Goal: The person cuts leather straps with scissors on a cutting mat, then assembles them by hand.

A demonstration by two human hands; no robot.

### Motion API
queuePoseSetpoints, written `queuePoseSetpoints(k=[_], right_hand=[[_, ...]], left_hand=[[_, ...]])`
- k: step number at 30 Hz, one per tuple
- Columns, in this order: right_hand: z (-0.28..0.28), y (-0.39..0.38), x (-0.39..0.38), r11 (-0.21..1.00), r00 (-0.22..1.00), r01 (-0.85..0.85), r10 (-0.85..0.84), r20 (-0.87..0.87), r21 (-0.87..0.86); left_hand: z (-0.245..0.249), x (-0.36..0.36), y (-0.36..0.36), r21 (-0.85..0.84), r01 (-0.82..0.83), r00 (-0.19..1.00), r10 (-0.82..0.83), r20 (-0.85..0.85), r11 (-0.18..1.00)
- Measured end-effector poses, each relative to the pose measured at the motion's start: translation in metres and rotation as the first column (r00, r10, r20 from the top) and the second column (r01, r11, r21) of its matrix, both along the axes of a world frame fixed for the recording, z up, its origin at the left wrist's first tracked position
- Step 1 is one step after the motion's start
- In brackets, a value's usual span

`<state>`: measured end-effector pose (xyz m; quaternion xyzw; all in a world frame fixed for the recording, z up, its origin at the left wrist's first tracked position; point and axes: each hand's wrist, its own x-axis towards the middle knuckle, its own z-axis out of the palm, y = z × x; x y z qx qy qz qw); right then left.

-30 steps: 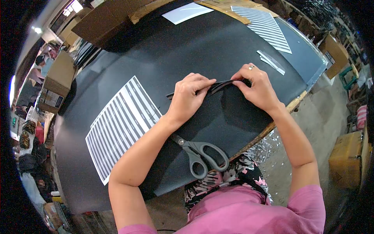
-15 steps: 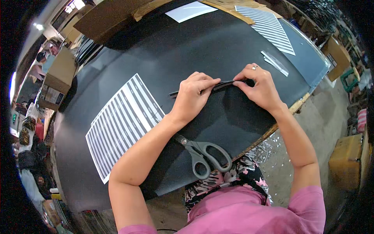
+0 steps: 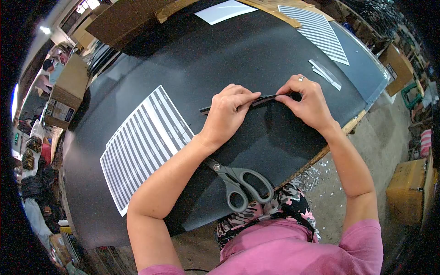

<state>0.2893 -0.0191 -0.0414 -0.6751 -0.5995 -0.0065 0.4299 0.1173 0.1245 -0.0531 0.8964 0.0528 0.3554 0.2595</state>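
Observation:
A thin dark strip (image 3: 265, 100) stretches between my two hands just above the black tabletop (image 3: 192, 59). My left hand (image 3: 229, 110) pinches it near its middle, and its far end pokes out left of the wrist. Thumb and fingers of my right hand (image 3: 302, 98), which wears a ring, close on the right end. What the strip is made of I cannot make out. Grey-handled scissors (image 3: 240, 181) lie by the table's near edge, their blades partly hidden under my left forearm. Left of that arm rest sheets printed with black and white stripes (image 3: 142, 146).
Narrow white strips (image 3: 325, 74) lie right of my hands. Another striped sheet (image 3: 318, 34) and a plain white sheet (image 3: 224, 11) are at the back. Cardboard boxes (image 3: 68, 91) stand at the left; paper scraps (image 3: 316, 176) litter the floor. A person (image 3: 48, 73) is far left.
Both hands keep their pinch on the dark strip and have barely moved. The view has shifted very slightly.

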Motion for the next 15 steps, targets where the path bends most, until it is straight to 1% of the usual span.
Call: queuePoseSetpoints(k=[6,8,11,15], right_hand=[[-0.0019,0.0010,0.0017,1.000,1.000,-0.017,0.016,0.023,0.015],[-0.0009,0.0009,-0.0002,1.000,1.000,-0.002,0.002,-0.010,0.005],[0.0019,0.0002,-0.0014,0.999,1.000,0.014,-0.014,-0.006,-0.030],[0.0019,0.0008,-0.0010,0.999,1.000,0.019,-0.019,0.006,-0.030]], left_hand=[[-0.0002,-0.0003,-0.0003,-0.006,-0.003,1.000,0.003,-0.004,1.000],[-0.0003,-0.0006,-0.0003,0.000,-0.004,1.000,0.004,0.001,1.000],[-0.0003,-0.0006,0.0000,-0.001,0.002,1.000,-0.002,-0.001,1.000],[0.0000,-0.0004,0.0007,0.010,0.005,1.000,-0.005,-0.001,1.000]])
